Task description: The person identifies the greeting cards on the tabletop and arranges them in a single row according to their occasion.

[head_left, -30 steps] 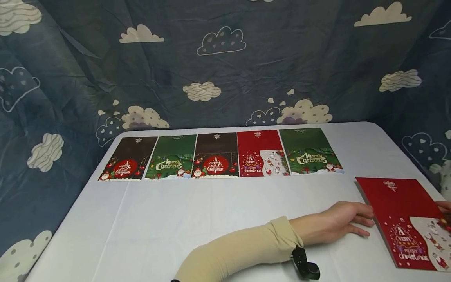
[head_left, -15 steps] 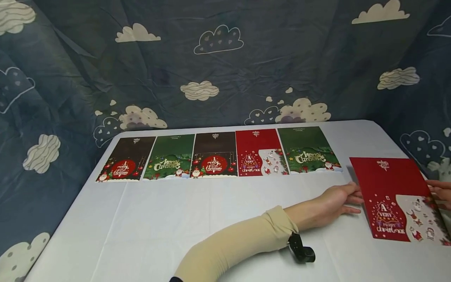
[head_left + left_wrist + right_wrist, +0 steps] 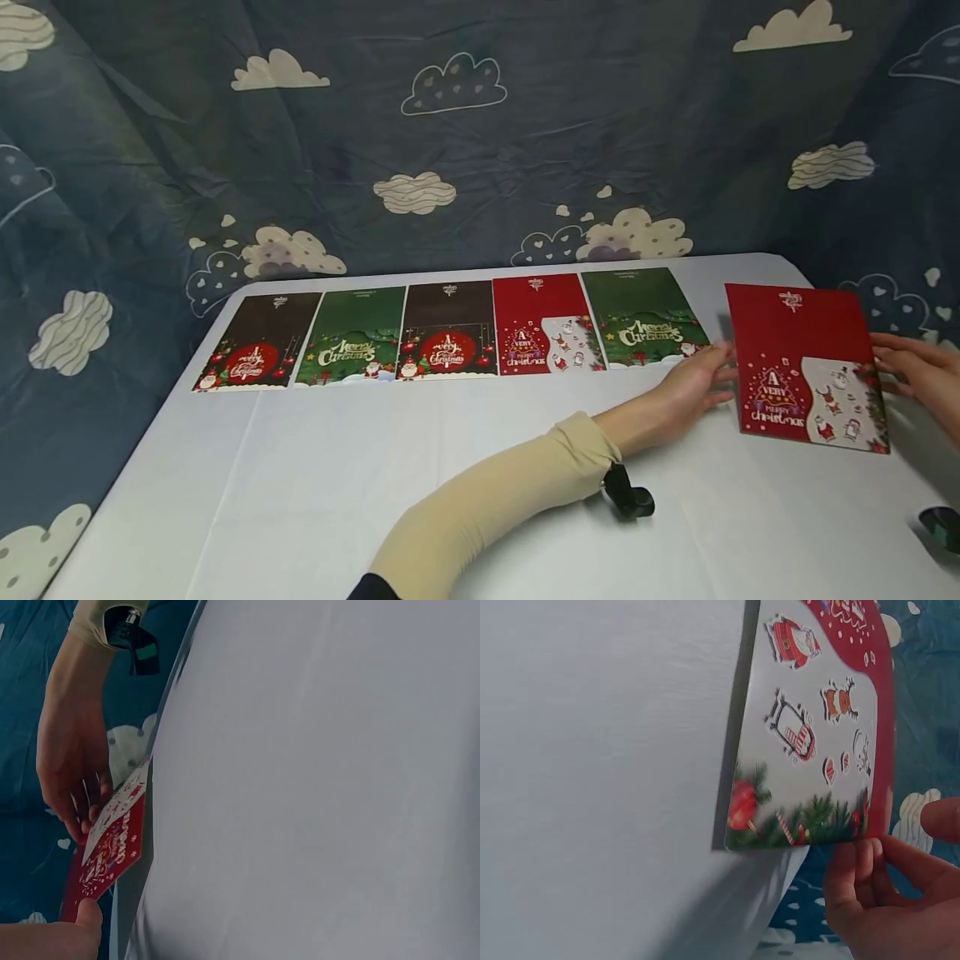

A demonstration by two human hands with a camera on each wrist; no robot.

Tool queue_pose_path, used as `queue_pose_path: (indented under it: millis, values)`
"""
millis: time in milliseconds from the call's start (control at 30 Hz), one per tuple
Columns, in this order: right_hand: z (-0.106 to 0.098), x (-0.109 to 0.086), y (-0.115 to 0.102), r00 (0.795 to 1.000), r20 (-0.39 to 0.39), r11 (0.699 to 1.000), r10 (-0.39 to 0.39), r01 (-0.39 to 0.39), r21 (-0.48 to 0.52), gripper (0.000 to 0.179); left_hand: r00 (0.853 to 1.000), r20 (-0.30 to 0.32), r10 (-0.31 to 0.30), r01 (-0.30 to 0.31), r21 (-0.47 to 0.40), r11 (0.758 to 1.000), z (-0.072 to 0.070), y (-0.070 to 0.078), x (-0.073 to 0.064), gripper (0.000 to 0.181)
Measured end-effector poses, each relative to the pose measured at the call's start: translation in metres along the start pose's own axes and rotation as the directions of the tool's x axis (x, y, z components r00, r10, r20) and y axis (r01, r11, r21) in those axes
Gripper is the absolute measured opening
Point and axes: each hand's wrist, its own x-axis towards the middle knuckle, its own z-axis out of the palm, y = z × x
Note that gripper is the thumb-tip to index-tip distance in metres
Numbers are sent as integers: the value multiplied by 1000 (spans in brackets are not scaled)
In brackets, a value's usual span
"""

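A red Christmas card [image 3: 772,342] with white lettering and a white patch of festive figures hangs over the right part of the table. My left hand [image 3: 686,398] holds its left edge with the fingertips; in the left wrist view that thumb [image 3: 88,911] lies at the edge. On the opposite edge, my right hand [image 3: 918,371] grips with bent fingers. From the right wrist, those fingertips [image 3: 866,851] meet the card's edge, while the thumb [image 3: 941,819] stands apart from it. The undersides of the fingers are hidden behind the card.
Along the back of the white table [image 3: 375,483] lies a row of several cards: a brown card [image 3: 288,321], a green card [image 3: 352,312], another brown card [image 3: 450,304], a red card [image 3: 543,304] and another green card [image 3: 637,296]. A cloud-patterned cloth [image 3: 465,142] hangs behind.
Both hands have lifted the red Christmas card and moved it up the view and leftward, toward the right end of the row. The row has stayed in place.
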Motion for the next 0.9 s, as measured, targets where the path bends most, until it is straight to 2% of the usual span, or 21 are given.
queue_pose_path:
  millis: [200, 300, 400, 567, 733, 900]
  values:
    - [-2, -17, -70, 995, 83, 994, 59, -67, 92, 69, 999, 43, 19, -21, 56, 998, -13, 10, 13, 54]
    - [-2, -17, -89, 993, 106, 988, 47, -62, 139, 71, 999, 37, 16, -18, 58, 998, -20, 16, 22, 60]
    - [-1, -8, -90, 991, 131, 980, 29, -54, 190, 71, 999, 33, 2, -3, 35, 999, -27, 22, 31, 65]
    - [0, 10, -85, 979, 202, 949, 36, -97, 300, 76, 999, 27, -17, 17, 17, 1000, -34, 32, 42, 69]
    - [1, 20, -89, 975, 221, 946, 14, -84, 312, 76, 999, 38, -36, 37, -5, 999, -34, 38, 50, 68]
    - [-2, 29, -88, 973, 232, 932, 15, -97, 350, 80, 1000, 3, -29, 29, -76, 997, -32, 37, 58, 63]
